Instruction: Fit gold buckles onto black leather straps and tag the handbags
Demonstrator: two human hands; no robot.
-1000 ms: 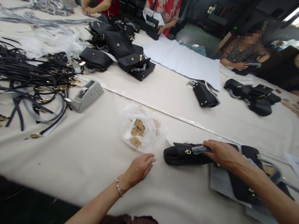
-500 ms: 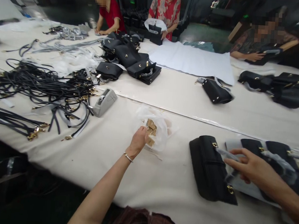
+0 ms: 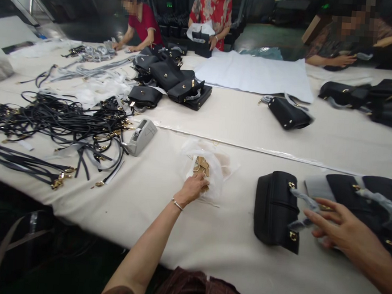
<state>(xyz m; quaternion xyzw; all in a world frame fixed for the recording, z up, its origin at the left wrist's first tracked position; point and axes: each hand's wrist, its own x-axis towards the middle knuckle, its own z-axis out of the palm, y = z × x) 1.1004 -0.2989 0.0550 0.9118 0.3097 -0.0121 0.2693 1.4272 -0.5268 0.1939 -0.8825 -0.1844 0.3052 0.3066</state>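
Observation:
My left hand [image 3: 193,188] reaches into the mouth of a crumpled clear plastic bag [image 3: 216,173], its fingers a little apart on brown paper tags [image 3: 202,164] with thin strings. I cannot see a tag gripped between them. On the right, my right hand [image 3: 340,223] is open, fingers apart, at the plastic-wrapped handle [image 3: 304,198] of a black handbag [image 3: 275,211]. The hand hides part of that handle. The handbag has gold rings and rests on the white-covered table [image 3: 215,251].
More black handbags [image 3: 379,189] lie beyond my right hand. A grey tape dispenser [image 3: 142,138] and a heap of black straps [image 3: 57,119] with gold clasps lie left. Across the table are piled handbags [image 3: 169,75], a white sheet [image 3: 255,72] and several people at work.
My left hand has moved from the bag's edge further in, onto the tags. The black handbag has turned slightly, and my right hand's fingers have loosened around its handle. The view has shifted a little.

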